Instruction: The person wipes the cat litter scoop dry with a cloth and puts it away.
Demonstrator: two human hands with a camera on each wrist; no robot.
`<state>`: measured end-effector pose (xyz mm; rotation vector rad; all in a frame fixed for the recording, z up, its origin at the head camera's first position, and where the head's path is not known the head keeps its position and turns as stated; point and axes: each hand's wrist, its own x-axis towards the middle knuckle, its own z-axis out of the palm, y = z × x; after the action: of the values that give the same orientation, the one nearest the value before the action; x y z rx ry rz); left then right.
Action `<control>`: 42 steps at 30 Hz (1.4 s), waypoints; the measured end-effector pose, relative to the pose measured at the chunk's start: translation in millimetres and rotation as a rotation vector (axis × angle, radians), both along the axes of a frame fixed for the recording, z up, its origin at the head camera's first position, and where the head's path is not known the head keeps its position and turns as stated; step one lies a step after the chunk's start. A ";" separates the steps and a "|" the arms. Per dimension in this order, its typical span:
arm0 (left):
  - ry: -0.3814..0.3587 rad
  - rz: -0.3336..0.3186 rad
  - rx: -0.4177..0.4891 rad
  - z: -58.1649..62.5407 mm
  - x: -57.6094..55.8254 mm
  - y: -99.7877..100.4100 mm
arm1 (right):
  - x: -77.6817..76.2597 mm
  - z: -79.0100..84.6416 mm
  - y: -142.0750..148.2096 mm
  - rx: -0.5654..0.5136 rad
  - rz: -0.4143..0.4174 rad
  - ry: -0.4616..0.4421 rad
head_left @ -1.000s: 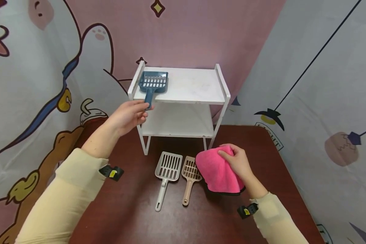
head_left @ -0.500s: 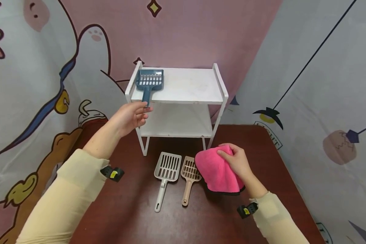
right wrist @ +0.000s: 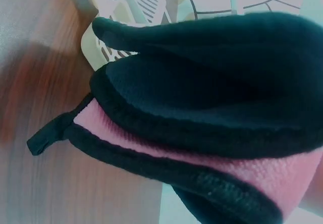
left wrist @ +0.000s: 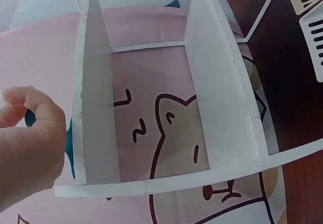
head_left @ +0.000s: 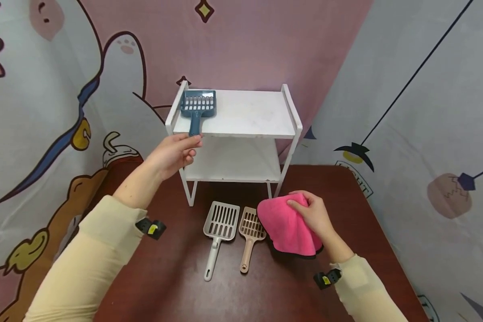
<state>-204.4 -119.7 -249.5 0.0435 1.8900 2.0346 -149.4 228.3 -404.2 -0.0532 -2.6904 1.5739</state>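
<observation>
A blue slotted litter scoop (head_left: 198, 103) has its head over the left end of the white rack's top shelf. My left hand (head_left: 172, 154) pinches the end of its handle just in front of the shelf edge; in the left wrist view the shelf hides most of the scoop. A folded pink cloth (head_left: 285, 226) with black edging is in my right hand (head_left: 315, 215), thumb on top. In the right wrist view the cloth's dark inner side (right wrist: 202, 90) and a loop show. Beside it on the table lie a beige litter scoop (head_left: 251, 223) and a pale grey one (head_left: 222, 220).
The two-tier white rack (head_left: 249, 112) stands at the back of the brown table (head_left: 177, 286), with raised side rails and thin legs. Printed cartoon sheets (head_left: 290, 40) hang behind and along both sides.
The blue scoop has shifted slightly back over the shelf, and my left thumb now covers the handle's end. My right hand and the cloth have hardly moved; the head view swung slightly.
</observation>
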 end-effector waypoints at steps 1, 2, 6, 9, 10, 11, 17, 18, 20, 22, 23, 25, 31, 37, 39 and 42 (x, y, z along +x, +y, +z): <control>-0.003 0.007 0.005 -0.4 -1.2 0.9 | 0.4 -0.3 0.1 0.003 0.000 -0.005; -0.006 0.013 0.012 -0.6 -2.3 1.8 | 0.8 -0.6 0.3 0.005 0.000 -0.007; -0.003 0.024 0.018 -1.3 -6.9 5.0 | 1.8 -1.1 0.0 -0.011 -0.002 -0.012; 0.004 0.034 0.011 -1.0 -9.5 6.1 | 2.1 -0.9 -0.7 -0.031 0.000 -0.015; 0.004 0.038 0.007 -0.8 -10.1 6.1 | 2.2 -0.8 -0.8 -0.033 0.002 -0.016; 0.005 0.039 0.003 -0.5 -10.4 6.1 | 2.2 -0.8 -0.8 -0.035 0.003 -0.017; 0.017 0.030 -0.044 1.3 -7.4 4.0 | 0.9 -2.8 0.9 -0.023 0.010 -0.011; 0.020 0.027 -0.057 1.8 -6.3 3.6 | 0.5 -3.1 1.2 -0.021 0.011 -0.012; 0.027 0.018 -0.082 3.0 -4.5 3.3 | -0.2 -4.0 1.6 -0.014 0.012 -0.009; 0.031 0.013 -0.104 4.0 -3.5 3.1 | -0.8 -5.0 1.2 -0.015 0.008 -0.001; 0.032 0.015 -0.111 4.2 -3.6 2.9 | -1.0 -5.3 0.7 -0.014 0.010 0.003; 0.028 0.025 -0.114 4.3 -4.6 2.6 | -1.1 -6.0 -0.6 -0.018 0.014 0.013; 0.019 0.056 -0.112 2.0 -11.4 2.5 | 0.2 -5.8 -1.4 -0.023 0.013 0.011; 0.019 0.074 -0.166 0.0 -15.6 2.2 | 2.3 -2.6 0.6 -0.029 0.001 -0.016; 0.016 0.081 -0.173 -0.8 -16.9 2.5 | 7.0 6.9 -2.9 -0.028 -0.001 -0.021; 0.008 0.087 -0.172 -0.8 -19.1 4.4 | 10.0 13.5 -4.6 -0.027 0.000 -0.028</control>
<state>-223.6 -115.3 -250.4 -0.0753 2.0984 1.9202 -139.3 223.7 -390.7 -0.0763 -2.6898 1.6212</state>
